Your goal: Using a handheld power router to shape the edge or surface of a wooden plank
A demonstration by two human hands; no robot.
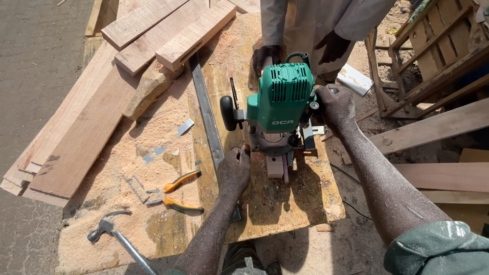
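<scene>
Two bare forearms dusted with sawdust reach forward from the bottom of the view. At the lower right edge, a grey-green sleeve (438,249) covers the right upper arm. The left hand (234,170) is closed, pressing down at the base of a green plastic-bodied plunge router (280,99), fingers curled against the narrow pale wood strip (275,165) under the machine. The right hand (336,104) is wrapped around the router's right side handle, which it hides. The router stands upright on a worn plywood board (285,203) laid over the workbench, about mid-frame.

The router looks heavy and rigid, top-heavy with its motor housing; its two side handles are the natural holds, and the round black left knob (227,106) is free. The wood strip seems light and stiff, likely to slip unless pinned.

Another person stands across the bench in pale clothing, one hand (266,55) resting on the far end of the workpiece, the other hand (333,47) held near the waist.

A long grey metal straightedge (206,114) lies just left of the router. Further left, on loose sawdust (153,132), lie orange-handled pliers (175,193), a few nails and a steel claw hammer (114,234). Thick reddish planks (163,30) are stacked at the top left; timber offcuts (433,127) and a wooden frame (438,46) crowd the right side.
</scene>
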